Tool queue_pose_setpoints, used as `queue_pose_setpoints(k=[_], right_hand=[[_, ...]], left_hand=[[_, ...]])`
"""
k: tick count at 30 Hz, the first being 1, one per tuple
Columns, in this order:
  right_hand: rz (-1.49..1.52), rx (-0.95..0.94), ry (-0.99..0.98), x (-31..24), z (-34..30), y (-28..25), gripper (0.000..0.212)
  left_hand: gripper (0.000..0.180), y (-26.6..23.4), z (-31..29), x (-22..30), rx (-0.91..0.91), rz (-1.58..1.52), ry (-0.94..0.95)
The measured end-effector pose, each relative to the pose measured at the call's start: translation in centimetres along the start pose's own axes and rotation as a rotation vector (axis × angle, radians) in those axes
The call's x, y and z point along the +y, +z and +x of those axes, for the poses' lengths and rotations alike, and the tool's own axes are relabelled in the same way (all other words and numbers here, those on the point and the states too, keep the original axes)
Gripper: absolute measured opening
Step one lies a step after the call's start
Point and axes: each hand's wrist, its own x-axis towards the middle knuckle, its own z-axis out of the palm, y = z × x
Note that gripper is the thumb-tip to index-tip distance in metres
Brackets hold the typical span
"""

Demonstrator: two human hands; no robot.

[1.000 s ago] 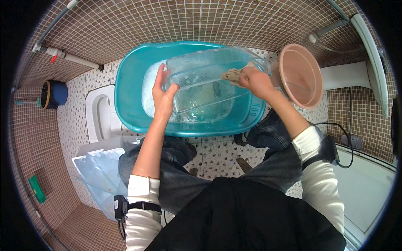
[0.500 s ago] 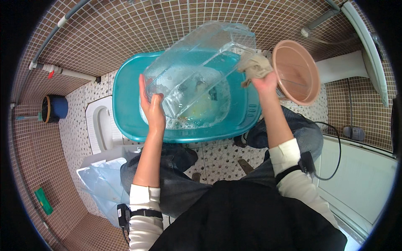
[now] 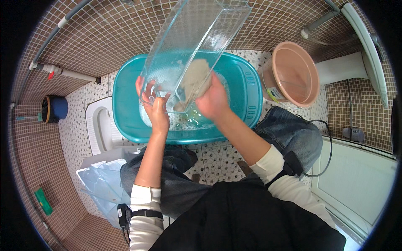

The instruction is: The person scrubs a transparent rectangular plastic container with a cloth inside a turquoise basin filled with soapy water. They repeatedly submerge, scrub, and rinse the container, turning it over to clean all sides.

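Observation:
A clear plastic bin (image 3: 184,39), long and box-shaped, is held tilted above a teal tub (image 3: 245,125) of sudsy water. My left hand (image 3: 155,108) grips its near left end, with the thumb and fingers on the plastic wall. My right hand (image 3: 215,98) is closed on a beige cloth (image 3: 197,79) and presses it against the bin's near right side. Some of the right fingers are hidden behind the cloth and bin. White foam and yellowish water (image 3: 194,119) show in the tub below.
A pink bucket (image 3: 295,73) stands right of the tub. A squat toilet (image 3: 101,123) lies to the left, near a grey bin covered with blue plastic (image 3: 102,180). A white sink pedestal (image 3: 341,69) rises at the right, and tiled walls (image 3: 113,29) surround the area.
The bin has been tilted up so its far end rises. My right hand has moved left with the cloth, from the far right corner to the bin's near right side.

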Motion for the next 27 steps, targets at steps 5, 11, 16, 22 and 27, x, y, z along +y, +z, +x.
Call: queue_pose_setpoints(k=[5, 11, 16, 22, 27], right_hand=[[0.068, 0.067, 0.132, 2.3, -2.3, -1.8, 0.037], [0.19, 0.212, 0.143, -2.6, -0.7, -3.9, 0.032], [0.142, -0.061, -0.05, -11.4, 2.3, -4.6, 0.034], [-0.026, 0.071, -0.314, -17.3, 2.3, -3.3, 0.043], [-0.036, 0.063, -0.272, -13.9, 0.8, -2.4, 0.052]], left_hand=[[0.075, -0.5, -0.3, -1.8, 0.014, 0.189, 0.104], [0.081, 0.7, -1.0, -1.5, -0.108, 0.299, 0.067], [0.082, 1.3, -1.4, -0.6, -0.209, 0.319, -0.003], [0.084, 1.7, -1.6, -0.5, -0.253, 0.296, -0.018], [0.083, 1.9, -1.6, -0.5, -0.216, 0.336, 0.009]])
